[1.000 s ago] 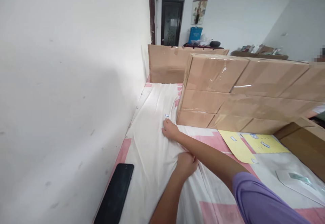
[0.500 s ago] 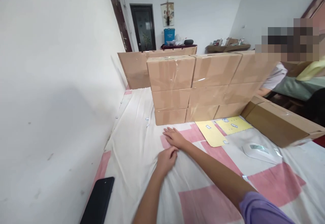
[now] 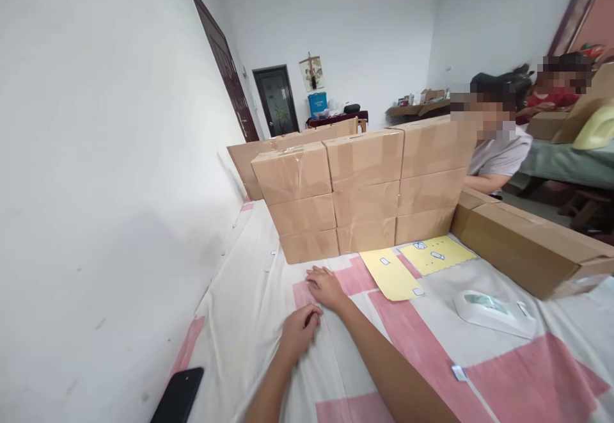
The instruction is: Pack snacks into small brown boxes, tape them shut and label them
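Note:
My left hand (image 3: 300, 331) rests on the pink and white cloth (image 3: 244, 295) with its fingers loosely curled, and nothing shows in it. Just beyond it, my right hand (image 3: 325, 287) lies palm down on a pink patch, fingers stretched out and holding nothing. The two hands are close together. Ahead of them stands a wall of stacked, taped cardboard boxes (image 3: 365, 202). To the right of my hands lie a yellow sheet (image 3: 391, 279) and a second yellow sheet (image 3: 434, 260) with small outlined stickers.
A black phone (image 3: 180, 394) lies at the lower left, beside the white wall (image 3: 96, 218). On the right are a white plastic device (image 3: 496, 314), a small label (image 3: 459, 373) and a long cardboard box (image 3: 518, 244). One person (image 3: 499, 154) sits behind the boxes; another (image 3: 551, 96) is farther back.
The camera view has tilted up and shifted, so the boxes and sheets appear lower and more of the background people shows. Both hands stay resting on the cloth, with a slightly wider gap between them.

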Motion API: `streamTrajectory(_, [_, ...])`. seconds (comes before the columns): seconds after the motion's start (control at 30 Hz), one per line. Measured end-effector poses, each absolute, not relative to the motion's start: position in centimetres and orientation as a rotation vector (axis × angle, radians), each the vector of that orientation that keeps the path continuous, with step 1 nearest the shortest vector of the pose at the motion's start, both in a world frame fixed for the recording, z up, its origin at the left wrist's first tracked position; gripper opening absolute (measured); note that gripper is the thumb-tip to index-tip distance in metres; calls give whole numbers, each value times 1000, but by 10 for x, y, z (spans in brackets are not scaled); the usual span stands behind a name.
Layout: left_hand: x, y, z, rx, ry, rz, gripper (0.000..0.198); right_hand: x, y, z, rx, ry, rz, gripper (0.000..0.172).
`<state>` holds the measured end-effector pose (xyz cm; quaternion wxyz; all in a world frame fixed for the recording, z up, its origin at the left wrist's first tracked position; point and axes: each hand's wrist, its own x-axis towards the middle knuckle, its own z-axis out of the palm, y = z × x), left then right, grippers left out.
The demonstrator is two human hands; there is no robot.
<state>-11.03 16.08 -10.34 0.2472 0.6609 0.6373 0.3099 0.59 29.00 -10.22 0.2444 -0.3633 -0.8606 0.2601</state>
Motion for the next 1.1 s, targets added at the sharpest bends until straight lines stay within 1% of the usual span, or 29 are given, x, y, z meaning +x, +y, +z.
streamTrajectory(0.27, [-111, 167, -111, 1792, 1781, 844, 26, 5, 295, -102, -991, -2243, 762, 25])
streamTrajectory(0.57, [-113, 167, -119, 1740, 1765, 856, 26, 1, 301, -109, -1000, -2150, 816, 26])
streamTrajectory(0.83, [-121, 172, -131, 1717, 1720, 836, 36, -6, 305, -114, -1011, -2088, 820, 27])
streamTrajectory(1.1, [-132, 177, -142, 1735, 1669, 771, 38, -8, 307, -120, -1017, -2056, 804, 29])
